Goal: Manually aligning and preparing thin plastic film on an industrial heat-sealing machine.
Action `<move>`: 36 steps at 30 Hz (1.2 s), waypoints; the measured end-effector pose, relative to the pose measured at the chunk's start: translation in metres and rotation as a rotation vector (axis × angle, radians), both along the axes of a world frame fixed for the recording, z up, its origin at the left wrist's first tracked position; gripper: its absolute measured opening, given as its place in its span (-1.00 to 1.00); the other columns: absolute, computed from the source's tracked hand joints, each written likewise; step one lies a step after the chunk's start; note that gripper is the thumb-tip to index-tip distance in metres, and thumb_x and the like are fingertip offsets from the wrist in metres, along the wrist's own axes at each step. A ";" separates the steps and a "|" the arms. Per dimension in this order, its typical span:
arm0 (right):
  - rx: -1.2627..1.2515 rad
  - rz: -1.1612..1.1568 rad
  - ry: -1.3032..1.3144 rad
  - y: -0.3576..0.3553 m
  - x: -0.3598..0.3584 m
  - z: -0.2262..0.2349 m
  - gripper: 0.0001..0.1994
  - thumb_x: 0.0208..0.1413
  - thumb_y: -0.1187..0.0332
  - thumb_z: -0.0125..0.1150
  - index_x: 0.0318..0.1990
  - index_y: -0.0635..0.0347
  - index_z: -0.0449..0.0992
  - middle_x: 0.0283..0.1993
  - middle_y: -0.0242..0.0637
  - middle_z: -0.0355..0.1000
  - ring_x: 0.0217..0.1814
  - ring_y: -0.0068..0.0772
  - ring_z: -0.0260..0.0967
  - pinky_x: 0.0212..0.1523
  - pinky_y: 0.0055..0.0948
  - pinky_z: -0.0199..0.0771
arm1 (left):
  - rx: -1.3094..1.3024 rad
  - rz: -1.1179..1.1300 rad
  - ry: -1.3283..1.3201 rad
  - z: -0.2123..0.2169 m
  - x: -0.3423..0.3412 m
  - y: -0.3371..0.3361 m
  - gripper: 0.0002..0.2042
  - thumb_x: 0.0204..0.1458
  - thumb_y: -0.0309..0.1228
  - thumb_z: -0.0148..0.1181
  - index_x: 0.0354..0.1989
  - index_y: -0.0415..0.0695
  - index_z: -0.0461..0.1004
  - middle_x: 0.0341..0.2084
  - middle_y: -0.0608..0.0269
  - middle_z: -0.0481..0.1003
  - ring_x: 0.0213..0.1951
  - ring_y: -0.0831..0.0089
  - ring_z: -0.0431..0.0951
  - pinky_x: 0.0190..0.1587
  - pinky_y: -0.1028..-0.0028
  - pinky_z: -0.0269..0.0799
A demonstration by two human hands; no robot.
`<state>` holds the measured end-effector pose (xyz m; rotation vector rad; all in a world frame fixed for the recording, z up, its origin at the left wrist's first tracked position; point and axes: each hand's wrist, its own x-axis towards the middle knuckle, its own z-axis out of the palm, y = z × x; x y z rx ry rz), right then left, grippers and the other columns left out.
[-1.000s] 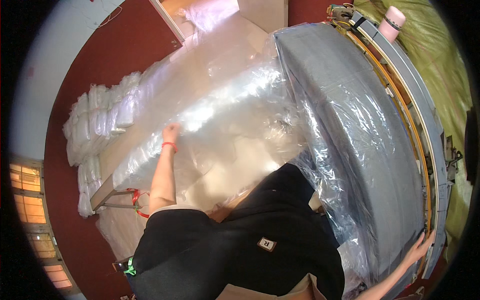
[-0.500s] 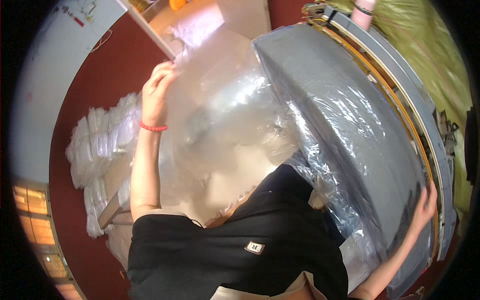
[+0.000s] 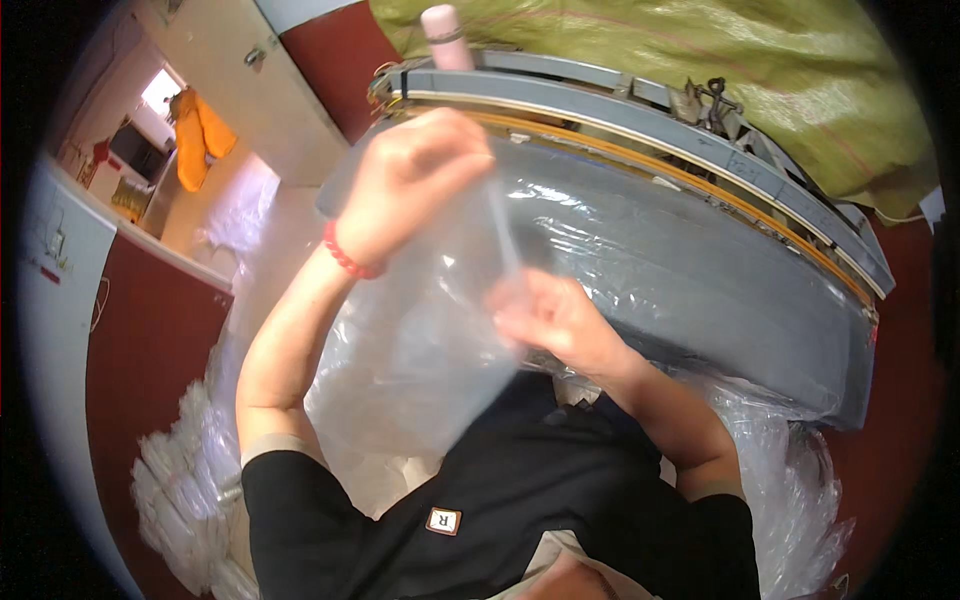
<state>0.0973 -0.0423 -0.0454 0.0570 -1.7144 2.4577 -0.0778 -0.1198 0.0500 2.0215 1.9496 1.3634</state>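
Note:
A clear plastic sheet [image 3: 405, 350] hangs in front of me, draped toward my lap. My left hand [image 3: 415, 180], with a red bead bracelet at the wrist, is raised and pinches the sheet's upper edge. Lower and to the right, my right hand [image 3: 555, 315] has its fingers closed on the same sheet, and a taut strip of it runs between both hands. Both hands are somewhat blurred. Behind them lies a long grey work surface [image 3: 720, 265] covered with shiny clear film.
Along the work surface's far side runs a long grey metal bar [image 3: 600, 95] with an orange strip; a pink bottle [image 3: 447, 40] stands by its left end. Yellow-green woven sheeting [image 3: 790, 90] lies behind. Bundles of clear plastic [image 3: 175, 490] sit at lower left, more plastic [image 3: 790, 490] at right.
My view has turned right toward the work surface. My right hand has left its far right edge and come in to the sheet, near my left hand, which still holds it.

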 end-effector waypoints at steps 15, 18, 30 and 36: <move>0.193 -0.299 0.197 0.052 0.027 0.002 -0.68 -0.17 0.33 0.27 -0.24 0.26 0.40 -0.51 -0.37 0.38 -0.44 -0.56 0.33 -0.43 -0.59 0.31 | -0.156 -0.290 0.074 0.008 0.041 0.050 -0.91 -0.14 -0.51 0.17 -0.53 -0.27 0.41 -0.60 0.29 0.38 -0.53 0.59 0.35 -0.47 0.62 0.25; 0.303 -0.090 -0.162 0.070 0.079 0.018 -0.76 -0.16 0.37 0.24 -0.28 0.20 0.43 -0.53 -0.43 0.36 -0.50 -0.66 0.28 -0.50 -0.68 0.24 | -0.015 -0.039 0.416 0.006 0.005 0.059 -0.87 -0.12 -0.47 0.15 -0.57 -0.28 0.40 -0.71 0.19 0.37 -0.64 0.52 0.35 -0.57 0.56 0.24; 0.722 -0.897 -1.053 0.142 0.412 0.015 -0.87 -0.29 0.48 0.28 -0.62 0.22 0.41 -0.68 -0.52 0.29 -0.58 -0.76 0.16 -0.55 -0.64 0.18 | -0.033 0.325 0.316 -0.095 -0.111 0.072 -0.78 -0.01 -0.40 0.03 -0.57 -0.33 0.33 -0.75 -0.01 0.18 -0.69 0.47 0.13 -0.60 0.50 0.15; 0.536 -1.486 -0.556 0.160 0.491 0.003 -0.89 -0.24 0.44 0.21 -0.53 0.24 0.42 -0.53 -0.48 0.37 -0.48 -0.72 0.27 -0.44 -0.67 0.26 | 0.050 0.357 -0.007 -0.135 -0.110 0.112 -0.69 0.04 -0.29 -0.01 -0.57 -0.32 0.35 -0.76 0.29 0.31 -0.65 0.62 0.18 -0.58 0.56 0.16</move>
